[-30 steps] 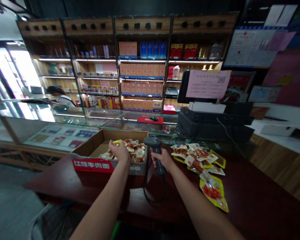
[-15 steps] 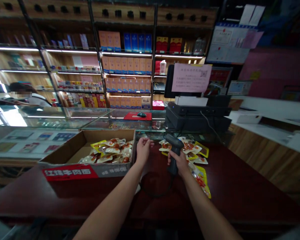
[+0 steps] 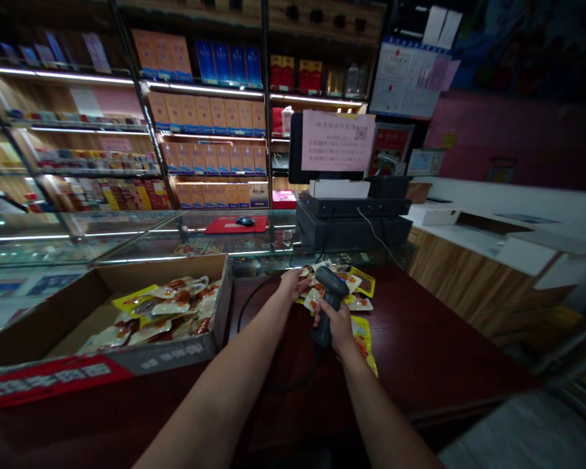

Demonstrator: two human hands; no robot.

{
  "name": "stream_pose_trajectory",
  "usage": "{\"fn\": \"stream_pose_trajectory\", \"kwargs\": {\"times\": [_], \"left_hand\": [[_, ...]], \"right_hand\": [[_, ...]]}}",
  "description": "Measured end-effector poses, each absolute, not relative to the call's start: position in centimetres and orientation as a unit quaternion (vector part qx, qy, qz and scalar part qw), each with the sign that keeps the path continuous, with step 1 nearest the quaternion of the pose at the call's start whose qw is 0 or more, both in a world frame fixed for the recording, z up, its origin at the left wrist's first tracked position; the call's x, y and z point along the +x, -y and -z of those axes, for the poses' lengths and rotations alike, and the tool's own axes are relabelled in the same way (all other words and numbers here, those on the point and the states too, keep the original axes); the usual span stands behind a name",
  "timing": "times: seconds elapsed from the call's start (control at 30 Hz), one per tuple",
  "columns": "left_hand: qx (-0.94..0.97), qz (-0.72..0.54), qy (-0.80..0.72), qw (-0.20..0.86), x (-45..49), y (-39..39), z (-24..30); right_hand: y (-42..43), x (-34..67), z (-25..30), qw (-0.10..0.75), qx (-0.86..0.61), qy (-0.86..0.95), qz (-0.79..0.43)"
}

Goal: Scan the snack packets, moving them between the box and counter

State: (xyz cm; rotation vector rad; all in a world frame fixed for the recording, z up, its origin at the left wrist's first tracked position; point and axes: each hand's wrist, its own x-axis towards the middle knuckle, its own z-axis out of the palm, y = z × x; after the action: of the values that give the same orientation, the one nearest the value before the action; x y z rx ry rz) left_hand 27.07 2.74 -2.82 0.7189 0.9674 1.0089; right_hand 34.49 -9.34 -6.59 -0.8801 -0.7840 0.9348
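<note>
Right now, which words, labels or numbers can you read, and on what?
"红烧牛肉面", slightly blurred: red part of the carton; its grey part is unreadable.
Pink sheet: lines too blurred.
Wall papers: too small.
Orange boxes: too small.
Food packets: nothing legible.

L & R forearms (image 3: 247, 365) bare, hands (image 3: 339, 322) ditto.

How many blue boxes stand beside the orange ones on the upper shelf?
4, in a row: the first box beside the orange boxes, then the second, the third, and the fourth, next to the dark post. Others may be hidden behind.
</note>
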Motion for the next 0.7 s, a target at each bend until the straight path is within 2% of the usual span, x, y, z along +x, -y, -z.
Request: {"fn": "stream_pose_trajectory", "kwargs": {"times": [0.07,0.13,0.3,0.37,0.47,0.57,0.7], "left_hand": [[0.340,-0.468,-0.439,0.687,26.6,-2.7,3.0],[0.397,-0.500,-0.455,0.621,25.6,-2.3,3.4],[0.561,-0.538,-0.553,0.302,21.2,-1.3,4.6],[0.541,-0.582,-0.562,0.230,19.4,-1.0,5.0],[0.471,-0.669,-0.519,0.250,17.5,-0.8,5.7],[0.397,-0.709,-0.455,0.364,16.9,-0.8,6.5],[0.352,-0.699,-0.389,0.486,17.0,-1.0,7.7]], "right_hand": [[9.4,34.4,6.5,0.729,-0.399,0.359,-0.426],[9.5,34.3,6.4,0.725,-0.398,0.363,-0.429],[9.6,34.0,6.5,0.711,-0.394,0.375,-0.446],[9.6,33.9,6.5,0.702,-0.394,0.383,-0.452],[9.8,33.8,6.4,0.691,-0.394,0.398,-0.457],[9.9,33.7,6.3,0.675,-0.391,0.413,-0.469],[10.3,33.5,6.1,0.648,-0.382,0.430,-0.499]]}}
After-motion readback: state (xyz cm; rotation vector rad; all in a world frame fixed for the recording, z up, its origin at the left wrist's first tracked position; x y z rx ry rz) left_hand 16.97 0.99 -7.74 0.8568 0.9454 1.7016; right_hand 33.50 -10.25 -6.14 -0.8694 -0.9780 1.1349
